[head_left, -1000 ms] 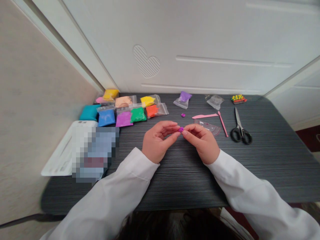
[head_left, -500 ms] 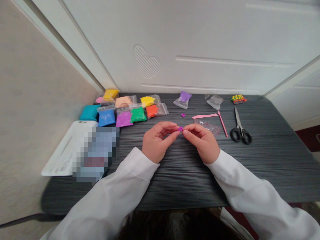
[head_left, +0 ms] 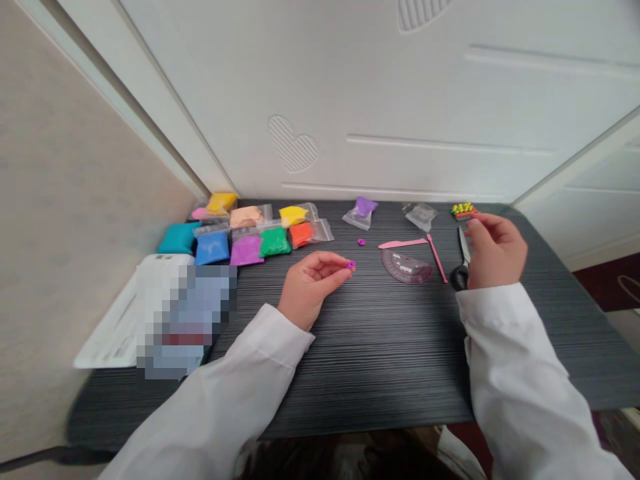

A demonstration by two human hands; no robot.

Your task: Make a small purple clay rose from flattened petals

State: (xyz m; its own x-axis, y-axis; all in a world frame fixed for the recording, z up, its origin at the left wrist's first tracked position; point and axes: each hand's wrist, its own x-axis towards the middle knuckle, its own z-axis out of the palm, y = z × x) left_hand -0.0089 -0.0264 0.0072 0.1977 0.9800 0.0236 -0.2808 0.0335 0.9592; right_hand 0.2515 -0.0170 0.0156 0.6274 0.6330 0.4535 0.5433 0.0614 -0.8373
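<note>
Between the thumb and fingertips of my left hand [head_left: 309, 285] is a small purple clay piece [head_left: 351, 265], held above the desk. My right hand [head_left: 497, 252] is over the right side, its fingers curled and drawn together. Its fingertips are at the red edge of a small clay model [head_left: 464, 211] with yellow and green bits on top; whether they touch it or hold anything I cannot make out. Below that hand lie scissors [head_left: 464, 248], partly covered by it. Another little purple clay piece [head_left: 361, 242] rests on the desk beyond my left fingertips.
A clear protractor [head_left: 407, 267], a pink clay knife [head_left: 403, 244] and a pink stick tool [head_left: 437, 259] lie mid-right. Bags of coloured clay [head_left: 247, 249] crowd the back left. A purple clay bag [head_left: 365, 207] and a clear bag [head_left: 423, 216] lie near the white panel.
My right hand has let go of the purple piece and moved right, to the clay model. The left hand still holds the piece. The protractor is now uncovered, and the camera view has shifted slightly.
</note>
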